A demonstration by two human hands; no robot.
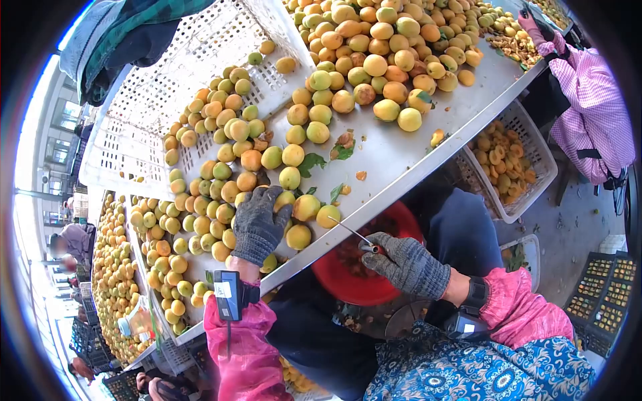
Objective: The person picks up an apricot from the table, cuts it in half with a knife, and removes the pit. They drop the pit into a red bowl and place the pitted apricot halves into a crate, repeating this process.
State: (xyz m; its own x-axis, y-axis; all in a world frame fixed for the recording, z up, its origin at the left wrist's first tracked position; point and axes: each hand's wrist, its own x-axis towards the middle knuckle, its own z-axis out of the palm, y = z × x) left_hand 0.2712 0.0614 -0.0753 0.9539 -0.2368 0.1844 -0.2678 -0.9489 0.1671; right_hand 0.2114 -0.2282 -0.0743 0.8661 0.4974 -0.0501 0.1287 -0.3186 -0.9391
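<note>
My left hand (pixel 259 226), in a dark grey knitted glove, reaches down onto the apricots (pixel 251 160) spread over the metal table (pixel 394 154). Its fingers and thumb are apart, touching fruit; whatever lies under the palm is hidden. My right hand (pixel 409 265), gloved alike, is closed around a small knife (pixel 352 232) with a thin blade and a reddish handle end. The blade points up and left, over the table's front edge. Below the knife, a red basin (pixel 361 284) holds dark scraps that I cannot make out clearly.
A white perforated crate (pixel 144 120) lies tipped on the table, with apricots spilling from it. Right of the table, another crate (pixel 535 190) holds halved apricots. A person in a pink checked sleeve (pixel 592 110) works at the far right. Black trays (pixel 602 287) of fruit sit on the floor.
</note>
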